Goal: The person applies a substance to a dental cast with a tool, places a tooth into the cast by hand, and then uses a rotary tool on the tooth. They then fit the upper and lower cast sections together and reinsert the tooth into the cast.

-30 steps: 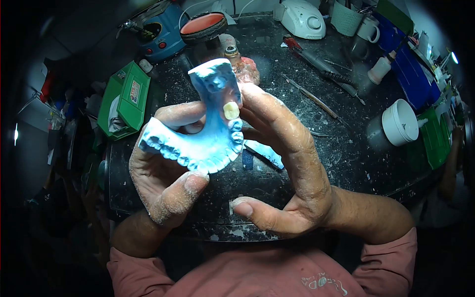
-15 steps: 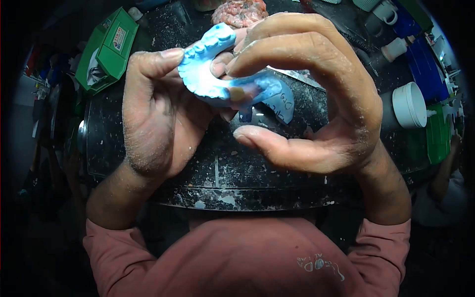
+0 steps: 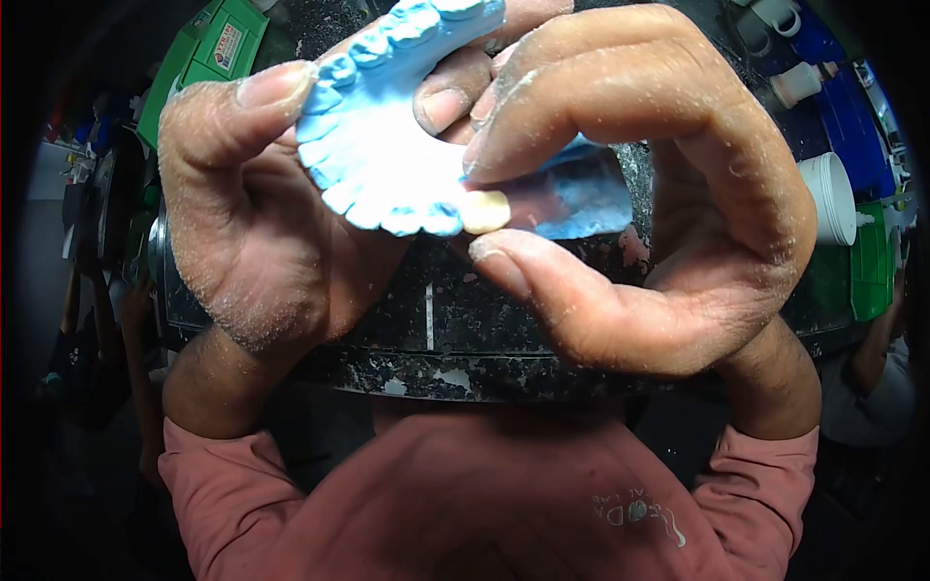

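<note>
A blue dental cast (image 3: 373,160), its arch of teeth facing me, is held up close to my eyes. My left hand (image 3: 266,194) grips it, with the thumb on the outer teeth and a fingertip inside the arch. On the cast's right branch sits a yellowish artificial tooth (image 3: 486,211) with translucent pink base material (image 3: 538,201) beside it. My right hand (image 3: 668,184) curls around this part, index fingertip on the inner side and thumb tip at the outer side of the tooth. Glare washes out the middle of the cast.
Below is a dark, paint-chipped bench (image 3: 387,373). A green bin (image 3: 228,44) stands at the back left. On the right are a white tub (image 3: 828,198), a white cup (image 3: 775,15) and another green bin (image 3: 872,261). Other people's arms show at both edges.
The cast has come nearer to my eyes and turned to show its teeth more fully. My right thumb has closed from well apart to the artificial tooth.
</note>
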Tool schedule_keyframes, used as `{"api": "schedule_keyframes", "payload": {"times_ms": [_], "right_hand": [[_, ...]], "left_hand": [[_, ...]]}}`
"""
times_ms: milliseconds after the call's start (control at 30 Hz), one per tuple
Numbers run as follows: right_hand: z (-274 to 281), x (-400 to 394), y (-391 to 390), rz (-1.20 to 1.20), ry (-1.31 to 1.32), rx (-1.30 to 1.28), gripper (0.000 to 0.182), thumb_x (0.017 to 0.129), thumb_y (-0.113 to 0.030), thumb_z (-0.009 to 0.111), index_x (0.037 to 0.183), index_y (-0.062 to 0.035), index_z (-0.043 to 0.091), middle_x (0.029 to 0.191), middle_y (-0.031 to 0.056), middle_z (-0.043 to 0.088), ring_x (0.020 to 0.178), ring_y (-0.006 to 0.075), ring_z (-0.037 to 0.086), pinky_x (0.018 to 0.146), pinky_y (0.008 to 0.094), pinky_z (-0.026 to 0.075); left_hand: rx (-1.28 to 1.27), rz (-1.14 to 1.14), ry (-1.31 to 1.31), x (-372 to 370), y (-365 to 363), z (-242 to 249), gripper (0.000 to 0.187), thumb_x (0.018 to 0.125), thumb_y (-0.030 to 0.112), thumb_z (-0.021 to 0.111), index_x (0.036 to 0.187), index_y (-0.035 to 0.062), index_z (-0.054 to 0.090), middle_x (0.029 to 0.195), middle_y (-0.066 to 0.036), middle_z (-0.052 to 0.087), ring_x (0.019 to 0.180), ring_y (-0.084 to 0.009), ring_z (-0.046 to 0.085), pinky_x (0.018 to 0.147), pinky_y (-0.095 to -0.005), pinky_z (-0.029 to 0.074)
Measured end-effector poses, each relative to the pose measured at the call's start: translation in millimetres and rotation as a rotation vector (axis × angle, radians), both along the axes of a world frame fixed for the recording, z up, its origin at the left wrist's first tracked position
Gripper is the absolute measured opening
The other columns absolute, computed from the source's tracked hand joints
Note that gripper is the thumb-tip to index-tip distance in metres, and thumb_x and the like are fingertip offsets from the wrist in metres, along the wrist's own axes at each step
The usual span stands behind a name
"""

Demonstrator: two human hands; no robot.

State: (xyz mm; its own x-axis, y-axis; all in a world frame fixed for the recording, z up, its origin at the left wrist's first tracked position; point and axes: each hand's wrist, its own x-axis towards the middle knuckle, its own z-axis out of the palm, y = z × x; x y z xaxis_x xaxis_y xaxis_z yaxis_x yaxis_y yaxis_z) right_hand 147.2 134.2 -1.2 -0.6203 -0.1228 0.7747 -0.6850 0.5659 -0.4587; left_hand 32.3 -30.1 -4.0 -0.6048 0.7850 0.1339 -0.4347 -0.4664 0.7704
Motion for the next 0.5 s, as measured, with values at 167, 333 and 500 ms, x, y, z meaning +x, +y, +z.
{"api": "schedule_keyframes", "payload": {"times_ms": [167, 333, 500], "right_hand": [[2, 0, 1, 0.039, 0.016, -0.028, 0.036, 0.061, 0.006, 0.071, 0.095, 0.0051, 0.061, 0.095, 0.0161, 0.06, 0.094, 0.0253, 0.062, 0.081, 0.0344, 0.051], [4, -2, 2, 0.085, 0.03, -0.046, 0.035, 0.06, 0.007, 0.071, 0.094, 0.0048, 0.062, 0.094, 0.0157, 0.06, 0.093, 0.0251, 0.062, 0.081, 0.0342, 0.051], [4, -2, -1, 0.083, 0.009, -0.11, 0.03, 0.061, 0.007, 0.069, 0.09, 0.0035, 0.063, 0.09, 0.0135, 0.06, 0.088, 0.0235, 0.063, 0.081, 0.0333, 0.051]], "left_hand": [[0.025, -0.14, -0.051, 5, 5, 9, 0.048, 0.09, 0.035, 0.04, 0.108, -0.0063, 0.058, 0.095, -0.019, 0.067, 0.069, -0.0257, 0.067, 0.057, -0.0326, 0.058], [0.009, -0.123, -0.091, 6, 6, 11, 0.05, 0.09, 0.036, 0.041, 0.108, -0.0062, 0.058, 0.095, -0.018, 0.067, 0.069, -0.0255, 0.067, 0.059, -0.0329, 0.058], [0.019, -0.2, -0.104, 6, 9, 15, 0.05, 0.089, 0.037, 0.041, 0.109, -0.006, 0.058, 0.096, -0.018, 0.067, 0.073, -0.0254, 0.068, 0.064, -0.0338, 0.058]]}}
